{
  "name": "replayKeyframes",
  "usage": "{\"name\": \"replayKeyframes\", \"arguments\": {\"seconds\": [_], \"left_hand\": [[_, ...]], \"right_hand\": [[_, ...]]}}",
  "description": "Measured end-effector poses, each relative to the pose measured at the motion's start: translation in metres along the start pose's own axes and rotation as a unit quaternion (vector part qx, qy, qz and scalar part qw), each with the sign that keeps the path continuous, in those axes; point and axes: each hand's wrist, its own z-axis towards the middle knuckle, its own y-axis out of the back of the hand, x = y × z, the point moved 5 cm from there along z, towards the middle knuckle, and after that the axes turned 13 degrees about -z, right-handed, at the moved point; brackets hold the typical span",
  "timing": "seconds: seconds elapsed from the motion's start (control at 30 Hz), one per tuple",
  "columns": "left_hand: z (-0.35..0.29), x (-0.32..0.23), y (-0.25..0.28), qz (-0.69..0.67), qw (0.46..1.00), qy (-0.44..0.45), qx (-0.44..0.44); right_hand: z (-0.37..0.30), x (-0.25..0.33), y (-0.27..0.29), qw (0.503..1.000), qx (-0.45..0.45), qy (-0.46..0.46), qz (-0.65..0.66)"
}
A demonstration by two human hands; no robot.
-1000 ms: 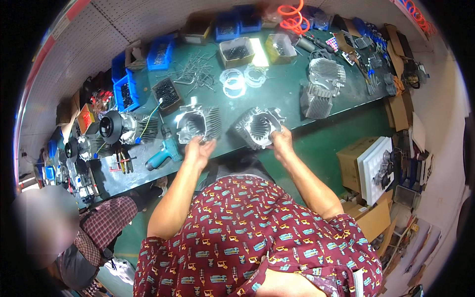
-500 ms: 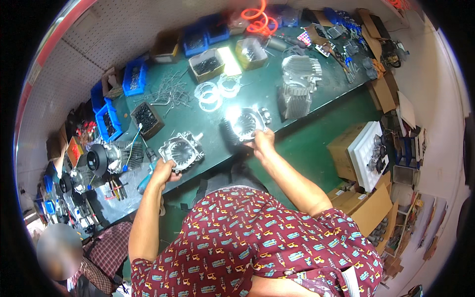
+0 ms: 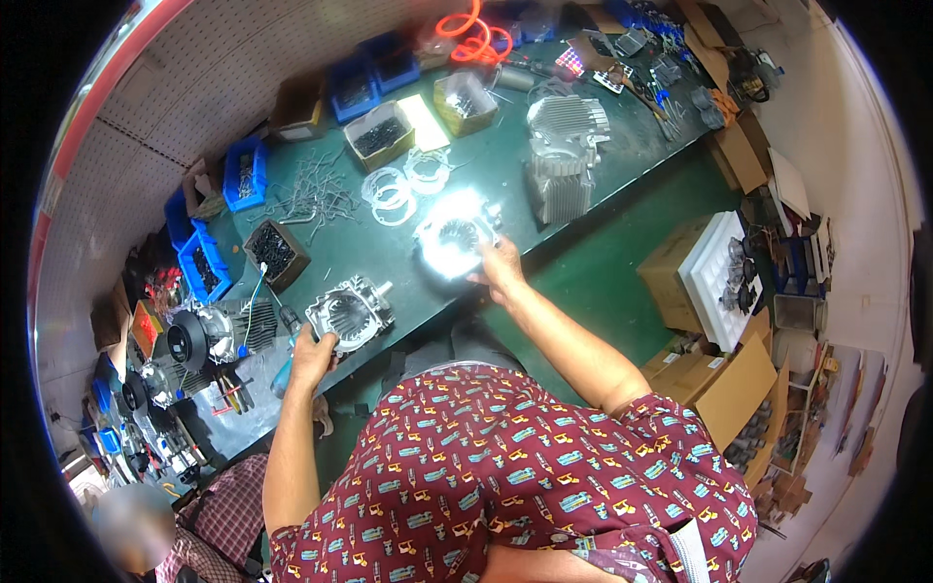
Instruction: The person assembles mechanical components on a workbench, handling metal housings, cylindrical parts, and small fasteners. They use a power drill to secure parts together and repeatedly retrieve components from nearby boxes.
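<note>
Item 1, nearest: your left hand (image 3: 311,358), fingers curled over the near rim of a cast metal housing (image 3: 348,313) lying flat at the near edge of the green table (image 3: 505,170). The grip looks closed on the casting's rim.

Item 2: your right hand (image 3: 501,272), arm stretched forward, fingers pinching the near side of a second metal housing (image 3: 455,238), glaring under strong light, so its detail is washed out. It lies on the table, well apart from the first.

Handling, both housings: judged rigid, fairly heavy, bare metal with ribs and a round bore; probably slick and sharp at the flanges. Take hold across the outer rim or a lug, not by the thin fins.

Item 3, left: motor unit with black fan cover (image 3: 199,335), near the first housing; blue-handled tool just beside your left hand.

Item 4, middle: clear ring gaskets (image 3: 389,189) and loose wire clips (image 3: 311,194), small box of dark fasteners (image 3: 277,251).

Item 5, right of middle: tall finned grey castings (image 3: 564,155), near the bright housing.

Item 6, far: blue bins (image 3: 243,170), cardboard boxes, orange coiled hose (image 3: 471,34).

Room: open green surface between the two housings; the near table edge runs right under your left hand. Cartons (image 3: 680,267) crowd the floor at right.
</note>
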Motion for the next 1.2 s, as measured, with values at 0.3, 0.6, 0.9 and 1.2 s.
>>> {"name": "replayKeyframes", "arguments": {"seconds": [0.3, 0.6, 0.9, 1.2], "left_hand": [[-0.034, -0.106, 0.009, 0.131, 0.929, -0.302, -0.17], [-0.06, -0.151, -0.096, -0.007, 0.933, -0.33, -0.14], [-0.037, -0.085, -0.19, -0.053, 0.961, -0.18, -0.202], [-0.049, -0.066, -0.241, -0.118, 0.964, -0.117, -0.206]], "right_hand": [[-0.004, -0.012, 0.036, 0.999, 0.027, -0.002, -0.028], [0.03, -0.007, 0.107, 0.994, 0.094, -0.019, -0.048], [0.093, 0.008, 0.22, 0.957, 0.227, -0.045, -0.174], [0.138, 0.021, 0.255, 0.952, 0.23, -0.047, -0.197]]}}
